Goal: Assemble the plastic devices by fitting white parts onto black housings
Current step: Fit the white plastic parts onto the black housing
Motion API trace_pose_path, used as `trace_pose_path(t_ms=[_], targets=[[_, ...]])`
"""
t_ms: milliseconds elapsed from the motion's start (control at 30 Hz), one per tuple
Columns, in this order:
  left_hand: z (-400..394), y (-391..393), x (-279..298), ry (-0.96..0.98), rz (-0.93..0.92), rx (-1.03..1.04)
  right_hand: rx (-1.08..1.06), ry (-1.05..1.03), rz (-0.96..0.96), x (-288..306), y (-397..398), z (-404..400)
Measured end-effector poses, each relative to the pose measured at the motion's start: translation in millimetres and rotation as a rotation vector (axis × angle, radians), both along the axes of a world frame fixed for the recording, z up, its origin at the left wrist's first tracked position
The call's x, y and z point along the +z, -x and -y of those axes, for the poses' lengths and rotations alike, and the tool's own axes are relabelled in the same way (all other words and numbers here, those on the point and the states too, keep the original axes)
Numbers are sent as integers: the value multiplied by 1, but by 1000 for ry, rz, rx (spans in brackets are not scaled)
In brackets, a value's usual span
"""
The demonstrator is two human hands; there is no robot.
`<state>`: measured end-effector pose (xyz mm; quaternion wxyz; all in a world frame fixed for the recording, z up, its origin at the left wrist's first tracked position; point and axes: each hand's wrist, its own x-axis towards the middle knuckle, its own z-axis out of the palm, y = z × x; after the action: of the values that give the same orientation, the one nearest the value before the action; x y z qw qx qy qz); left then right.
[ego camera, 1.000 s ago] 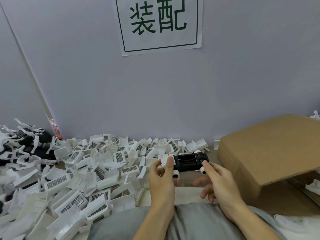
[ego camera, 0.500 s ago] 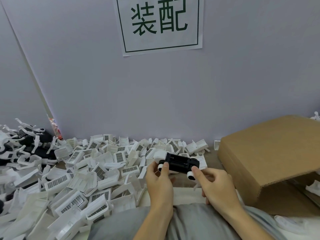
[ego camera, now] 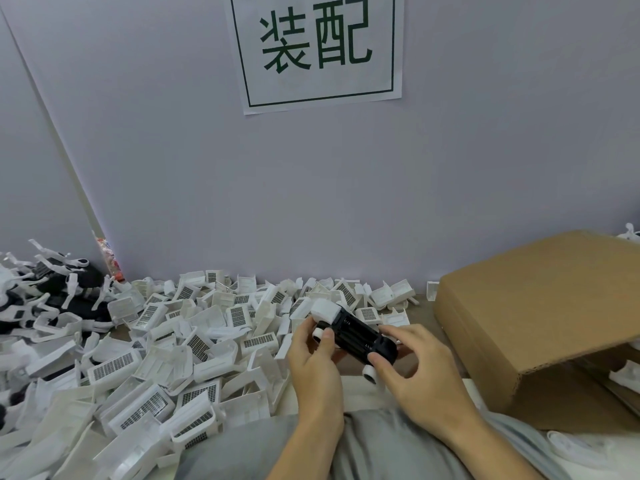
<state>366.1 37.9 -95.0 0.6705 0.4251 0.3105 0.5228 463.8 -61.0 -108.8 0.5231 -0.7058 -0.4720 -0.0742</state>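
Both hands hold one black housing [ego camera: 360, 339] above the table, tilted with its right end lower. A white part [ego camera: 325, 310] sits on its upper left end, and small white round pieces show at its left and lower right corners. My left hand [ego camera: 313, 362] grips the left end with the thumb on a white round piece. My right hand [ego camera: 415, 372] pinches the right end between thumb and fingers. A big heap of white grilled parts [ego camera: 149, 368] covers the table to the left.
A brown cardboard box [ego camera: 540, 323] lies open on its side at the right, close to my right hand. Black housings with white clips [ego camera: 45, 289] are piled at the far left. A paper sign [ego camera: 317, 50] hangs on the wall. Grey cloth [ego camera: 363, 445] covers my lap.
The housing has moved down and toward me and turned clockwise, so its right end has dropped. Both hands followed it and kept their grip.
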Motion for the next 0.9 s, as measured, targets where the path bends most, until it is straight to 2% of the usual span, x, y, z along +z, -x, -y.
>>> trace_pose_path(t_ms=[133, 267, 433, 567, 700, 900], targets=[[3, 0, 0, -148, -58, 82, 7, -38, -9, 4, 3, 3], [4, 3, -1, -271, -87, 109, -22, 13, -4, 4, 3, 2], [9, 3, 1, -307, 24, -58, -129, 22, -76, -1, -1, -1], [12, 4, 2, -447, -145, 3, -219, -6, -237, -2, -8, 0], [13, 1, 2, -315, -131, -131, -240, -68, -402, 1, -10, 0], [14, -4, 2, -95, -148, -355, -115, -51, -416, 3, -2, -2]])
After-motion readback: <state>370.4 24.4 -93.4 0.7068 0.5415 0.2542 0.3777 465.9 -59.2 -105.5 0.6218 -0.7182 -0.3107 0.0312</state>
